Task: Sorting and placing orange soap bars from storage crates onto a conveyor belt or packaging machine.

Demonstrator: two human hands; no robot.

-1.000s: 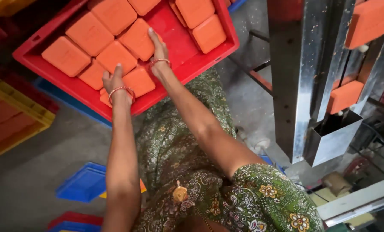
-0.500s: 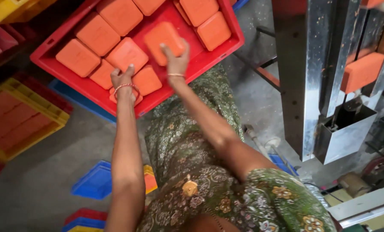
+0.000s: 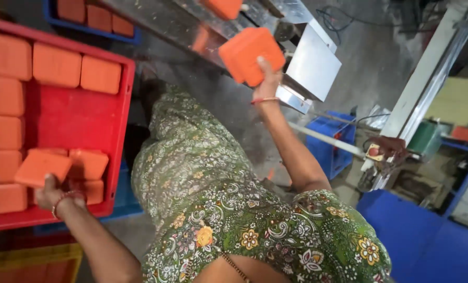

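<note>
Orange blocks fill the red tray beside the person's flowered green dress. Nearest, the left hand pinches one orange block at the tray's front edge. Farther off, well away from the tray, the right hand is raised and grips another orange block against the shiny metal machine. A blue crate sits below the machine.

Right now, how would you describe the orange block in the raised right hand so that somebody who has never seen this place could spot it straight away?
Find the shiny metal machine at the top of the view. Just in front of its slanted steel chute, the right hand holds up an orange block with rounded corners. Unlike the other orange blocks, which lie in the red crate or sit in the left hand, this one is lifted in the air, well clear of the crate.
</note>
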